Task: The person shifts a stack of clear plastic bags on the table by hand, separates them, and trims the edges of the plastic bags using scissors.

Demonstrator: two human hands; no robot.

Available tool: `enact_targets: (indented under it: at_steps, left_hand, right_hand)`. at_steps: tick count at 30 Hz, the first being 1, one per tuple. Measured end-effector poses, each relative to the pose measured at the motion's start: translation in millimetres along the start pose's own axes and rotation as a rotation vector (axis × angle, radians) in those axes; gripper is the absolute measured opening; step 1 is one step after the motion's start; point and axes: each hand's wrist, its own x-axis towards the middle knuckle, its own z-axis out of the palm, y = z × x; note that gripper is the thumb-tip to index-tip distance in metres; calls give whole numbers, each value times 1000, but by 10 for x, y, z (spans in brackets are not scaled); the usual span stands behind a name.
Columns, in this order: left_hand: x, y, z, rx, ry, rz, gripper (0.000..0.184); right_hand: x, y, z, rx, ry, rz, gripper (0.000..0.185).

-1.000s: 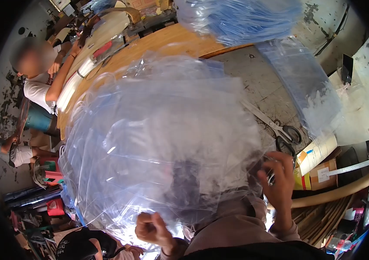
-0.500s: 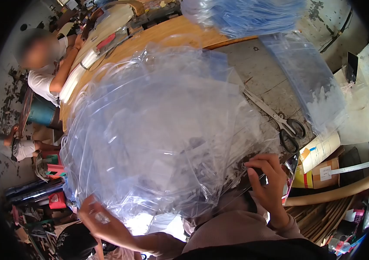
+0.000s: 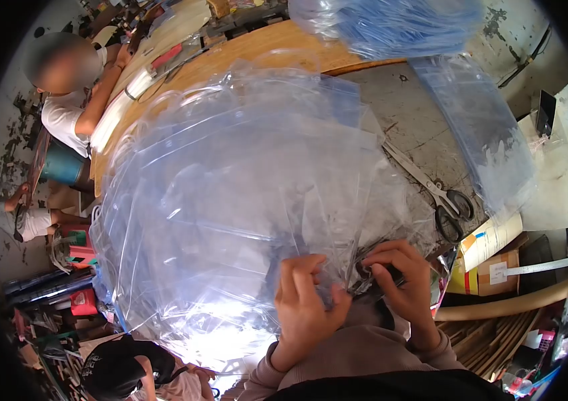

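A wide heap of clear plastic sheets, bag-like with thin loops along the far edge, spreads in front of me. My left hand is at the heap's near edge, fingers curled and thumb bent on a clear plastic sheet. Just right of it, my right hand pinches the bunched edge of the plastic between thumb and fingers. The exact fold under the fingertips is hard to make out. Scissors with black handles lie beyond my right hand, blades partly beside the heap.
Bluish plastic bags are piled at the back, and a flat stack of plastic lies at right. A phone sits farther right, above a cardboard box. A person works at the left; another in a black cap is at lower left.
My left hand has moved from the heap's left edge rightward, next to my right hand, and its fingers have closed on the plastic. My right hand stays at the near right edge.
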Motion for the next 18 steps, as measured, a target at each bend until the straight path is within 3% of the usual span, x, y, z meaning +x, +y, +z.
enact_targets:
  at_steps: [6, 11, 18]
  left_hand:
    - [-130, -231, 17, -285, 219, -87, 39]
    - [-150, -201, -4, -259, 228, -109, 41]
    - [-164, -250, -2, -252, 202, -89, 44]
  right_hand:
    - [15, -48, 222, 126, -84, -13, 23]
    - [26, -51, 320, 262, -107, 147, 34]
    - [48, -6, 335, 252, -110, 153, 36]
